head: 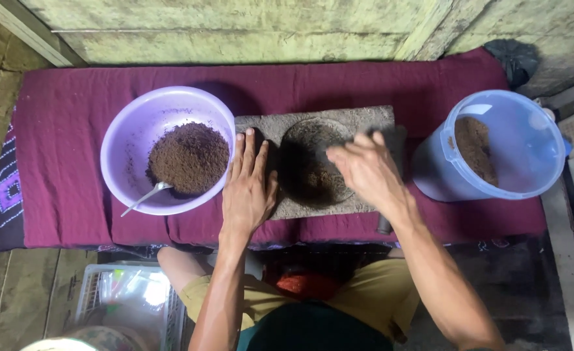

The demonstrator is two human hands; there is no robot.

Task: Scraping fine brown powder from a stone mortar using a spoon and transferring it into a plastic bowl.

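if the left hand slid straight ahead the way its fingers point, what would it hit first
The left hand lies flat on the stone slab, fingers pointing toward the wall. Going straight on, it would probably run off the slab's far edge onto the maroon cloth, passing close beside the purple bowl.

The left hand lies flat, fingers extended, on the left part of a grey stone grinding slab. The right hand hovers over the slab's round hollow, which contains dark brown powder. Left of the slab, a lilac bowl holds brown powder and a spoon. At right, a blue bucket holds similar powder. All rest on a maroon cloth.
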